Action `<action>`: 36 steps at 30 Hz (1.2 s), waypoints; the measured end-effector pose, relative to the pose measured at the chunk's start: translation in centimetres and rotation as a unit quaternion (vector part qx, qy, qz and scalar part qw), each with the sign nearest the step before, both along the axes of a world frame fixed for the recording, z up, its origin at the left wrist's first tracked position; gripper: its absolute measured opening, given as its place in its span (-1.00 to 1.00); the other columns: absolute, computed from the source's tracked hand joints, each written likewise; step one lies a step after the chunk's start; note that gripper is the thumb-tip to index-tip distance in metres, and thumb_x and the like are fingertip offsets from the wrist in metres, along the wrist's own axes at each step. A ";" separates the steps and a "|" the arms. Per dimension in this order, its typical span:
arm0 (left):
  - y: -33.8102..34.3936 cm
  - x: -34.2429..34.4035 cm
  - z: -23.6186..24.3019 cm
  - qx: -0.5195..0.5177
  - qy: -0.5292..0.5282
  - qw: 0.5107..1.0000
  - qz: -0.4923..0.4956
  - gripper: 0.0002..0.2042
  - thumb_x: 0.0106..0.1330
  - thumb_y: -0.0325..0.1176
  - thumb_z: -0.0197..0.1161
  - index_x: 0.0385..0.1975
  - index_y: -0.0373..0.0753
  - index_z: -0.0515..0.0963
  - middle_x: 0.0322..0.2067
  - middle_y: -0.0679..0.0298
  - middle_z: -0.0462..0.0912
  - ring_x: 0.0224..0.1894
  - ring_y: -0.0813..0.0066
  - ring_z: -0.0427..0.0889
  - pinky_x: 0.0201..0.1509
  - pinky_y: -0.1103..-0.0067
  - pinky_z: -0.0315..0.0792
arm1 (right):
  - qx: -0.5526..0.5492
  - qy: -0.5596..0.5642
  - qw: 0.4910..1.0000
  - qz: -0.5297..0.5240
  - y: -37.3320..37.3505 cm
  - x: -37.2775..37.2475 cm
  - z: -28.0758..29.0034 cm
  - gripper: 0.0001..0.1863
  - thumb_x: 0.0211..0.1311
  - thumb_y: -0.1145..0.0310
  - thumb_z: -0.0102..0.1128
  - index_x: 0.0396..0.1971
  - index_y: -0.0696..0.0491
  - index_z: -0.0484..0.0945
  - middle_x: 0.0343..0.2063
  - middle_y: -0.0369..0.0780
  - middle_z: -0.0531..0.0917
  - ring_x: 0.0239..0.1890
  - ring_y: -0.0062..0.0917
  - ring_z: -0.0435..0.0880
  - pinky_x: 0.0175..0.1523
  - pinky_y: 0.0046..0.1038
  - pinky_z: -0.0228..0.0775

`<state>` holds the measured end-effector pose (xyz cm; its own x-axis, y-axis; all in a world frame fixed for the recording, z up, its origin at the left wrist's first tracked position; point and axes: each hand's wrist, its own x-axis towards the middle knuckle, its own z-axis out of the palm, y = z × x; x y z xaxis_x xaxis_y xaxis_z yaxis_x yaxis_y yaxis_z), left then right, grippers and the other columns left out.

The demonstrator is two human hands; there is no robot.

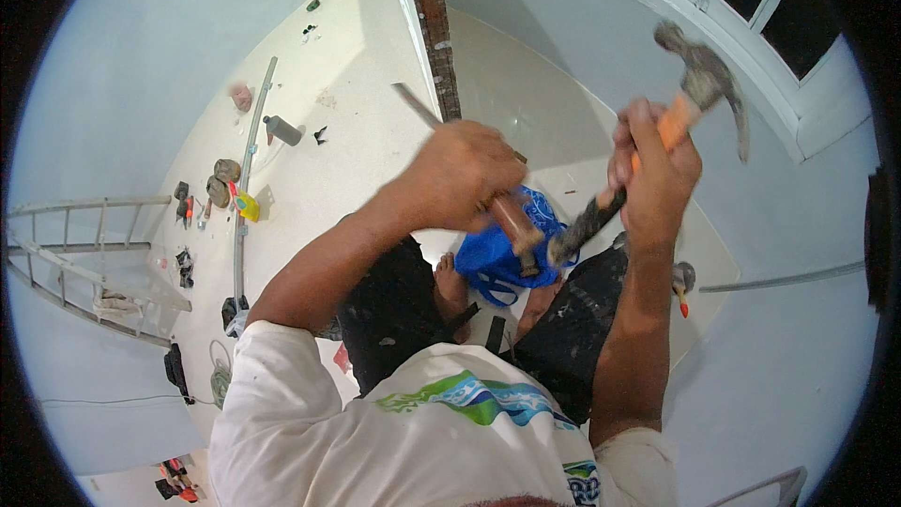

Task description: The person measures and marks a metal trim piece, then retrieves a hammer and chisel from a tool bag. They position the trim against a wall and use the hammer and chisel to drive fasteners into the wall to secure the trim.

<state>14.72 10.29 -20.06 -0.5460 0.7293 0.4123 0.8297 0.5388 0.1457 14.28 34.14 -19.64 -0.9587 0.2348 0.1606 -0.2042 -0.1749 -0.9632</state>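
Note:
My left hand (466,174) is closed around a chisel (512,222) with a brown wooden handle. The chisel's flat metal blade slants up and left past my knuckles, its end beside a brown, white-flecked wooden edge (434,28); whether they touch, I cannot tell. In my right hand (657,174) is a claw hammer (710,83), gripped by its orange and black handle. Its metal head is raised up and to the right, while the black handle end points down toward the chisel's butt, apart from it. Both hands are slightly blurred.
A blue bag (493,258) lies between my feet. On the pale floor to the left are a long metal bar (249,169), a grey bottle (283,130), a yellow bottle (247,206) and a ladder (84,272). A window (751,0) is at upper right.

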 end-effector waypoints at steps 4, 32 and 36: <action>2.9 -0.3 2.0 -0.011 -0.017 0.995 -0.101 -0.73 -0.21 -0.23 0.55 -0.54 -0.15 0.62 -0.57 0.29 0.59 -0.40 0.21 0.69 -0.31 0.34 0.55 | -0.084 -0.001 0.996 -0.031 0.5 4.1 -0.8 -0.78 0.51 0.37 0.14 -0.32 0.21 0.54 -0.65 -0.30 0.47 -0.75 -0.72 0.33 -0.66 -0.57 0.18; 2.7 -4.3 5.1 -0.196 -0.062 0.974 -0.096 -0.75 -0.14 -0.26 0.60 -0.59 -0.21 0.65 -0.62 0.22 0.67 -0.47 0.24 0.78 -0.37 0.30 0.58 | -0.140 0.117 0.982 0.057 -1.0 11.3 -4.1 -0.78 0.42 0.39 0.30 -0.35 0.17 0.46 -0.50 -0.21 0.48 -0.65 -0.62 0.41 -0.64 -0.56 0.22; 2.7 -4.1 5.6 -0.185 -0.055 0.976 -0.098 -0.75 -0.16 -0.27 0.60 -0.59 -0.21 0.65 -0.62 0.22 0.68 -0.47 0.24 0.78 -0.38 0.30 0.57 | -0.253 0.121 0.952 0.120 -1.1 12.4 -6.1 -0.80 0.35 0.40 0.32 -0.35 0.14 0.47 -0.51 -0.21 0.48 -0.59 -0.54 0.45 -0.60 -0.51 0.25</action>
